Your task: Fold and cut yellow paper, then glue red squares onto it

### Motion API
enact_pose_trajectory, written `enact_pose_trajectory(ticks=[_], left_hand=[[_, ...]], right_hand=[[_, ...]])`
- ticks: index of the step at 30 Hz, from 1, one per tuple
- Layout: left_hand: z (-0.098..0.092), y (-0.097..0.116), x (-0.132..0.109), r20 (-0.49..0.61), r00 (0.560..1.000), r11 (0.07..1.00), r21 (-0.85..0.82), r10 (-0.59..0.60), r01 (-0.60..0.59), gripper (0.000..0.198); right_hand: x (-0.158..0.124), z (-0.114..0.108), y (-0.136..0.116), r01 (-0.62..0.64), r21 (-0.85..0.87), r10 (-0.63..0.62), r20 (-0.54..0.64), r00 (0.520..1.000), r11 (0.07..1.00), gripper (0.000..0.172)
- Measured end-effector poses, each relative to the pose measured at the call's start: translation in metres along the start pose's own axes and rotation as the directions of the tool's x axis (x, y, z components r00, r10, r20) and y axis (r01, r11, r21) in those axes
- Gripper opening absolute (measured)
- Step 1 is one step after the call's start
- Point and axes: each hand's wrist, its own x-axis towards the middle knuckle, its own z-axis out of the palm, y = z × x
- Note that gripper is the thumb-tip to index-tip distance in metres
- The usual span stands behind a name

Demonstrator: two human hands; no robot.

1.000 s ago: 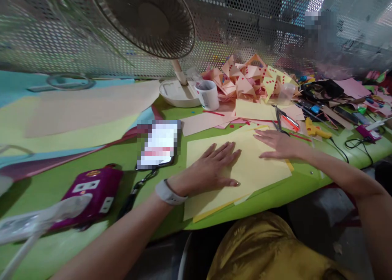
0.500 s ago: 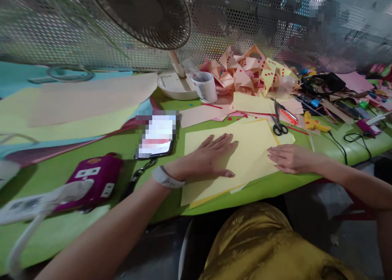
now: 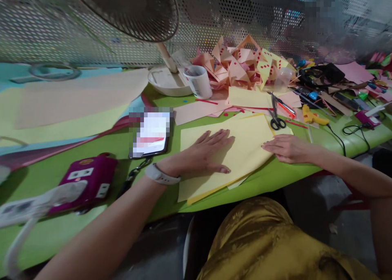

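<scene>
A pale yellow paper sheet lies over other yellow sheets, whose edges show along its lower side. My left hand rests flat on it with the fingers spread; a white band circles the wrist. At the sheet's right corner, the fingers of my right hand are closed together on the paper, and the edge there curves up. Just beyond that corner lie black-handled scissors and an orange utility knife.
A phone and a purple power strip lie left. Behind are a fan, a white cup and a heap of folded paper pieces. A yellow glue gun with its cord lies right.
My right hand has drawn the sheet's right corner inward and slightly up, so its lower right edge now curves. My left hand stays flat on the paper. The view has shifted slightly.
</scene>
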Motion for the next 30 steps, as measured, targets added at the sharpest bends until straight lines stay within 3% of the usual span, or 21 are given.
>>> enact_pose_trajectory(ticks=[6, 10, 16, 24, 30], left_hand=[[0.000, -0.005, 0.000, -0.009, 1.000, 1.000, -0.001, 0.019, -0.019, 0.104], [-0.002, -0.013, -0.001, 0.026, 0.999, 1.000, -0.021, 0.024, -0.023, 0.107], [-0.002, -0.018, -0.002, 0.017, 1.000, 0.999, -0.046, 0.024, -0.023, 0.109], [-0.003, -0.014, -0.002, -0.006, 0.999, 0.997, -0.063, 0.043, -0.043, 0.106], [-0.001, -0.007, 0.000, -0.010, 1.000, 0.999, -0.040, 0.024, -0.025, 0.106]], right_hand=[[-0.008, -0.006, 0.018, -0.088, 0.188, 0.078, 0.060, 0.995, 0.978, 0.062], [-0.011, -0.011, 0.025, -0.118, 0.327, 0.119, 0.018, 0.993, 0.938, 0.042], [-0.001, -0.001, 0.018, -0.050, 0.513, 0.091, -0.055, 0.994, 0.857, 0.022], [0.003, -0.010, 0.001, -0.163, 0.539, 0.180, 0.022, 0.983, 0.826, 0.025], [0.050, -0.027, -0.004, -0.201, 0.488, 0.310, -0.153, 0.939, 0.849, 0.034]])
